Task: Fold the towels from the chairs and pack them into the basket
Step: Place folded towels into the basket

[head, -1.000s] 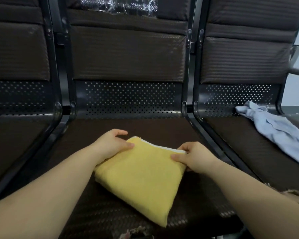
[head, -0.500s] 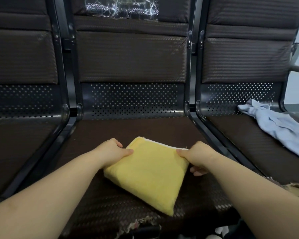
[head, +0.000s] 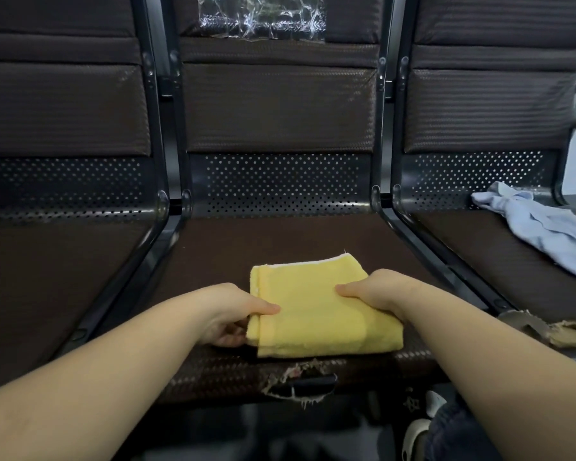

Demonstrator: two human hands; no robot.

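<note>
Left hand [head: 233, 314] pinches left edge of folded yellow towel [head: 316, 307]: thumb on top, fingers curled beneath. Right hand [head: 376, 291] grips right edge, thumb on top, fingers hidden under cloth. Towel lies on middle chair seat [head: 280, 237], near front edge. Versus half second ago: towel turned from diagonal to square with seat front, both hands drawn nearer. Crumpled blue towel [head: 546, 227] on right seat, unmoved.

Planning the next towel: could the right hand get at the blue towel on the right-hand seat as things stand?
Probably not yet: the right hand grips the yellow towel. Once freed, nothing shows between it and the blue towel, but whether it reaches that far is uncertain.
</note>
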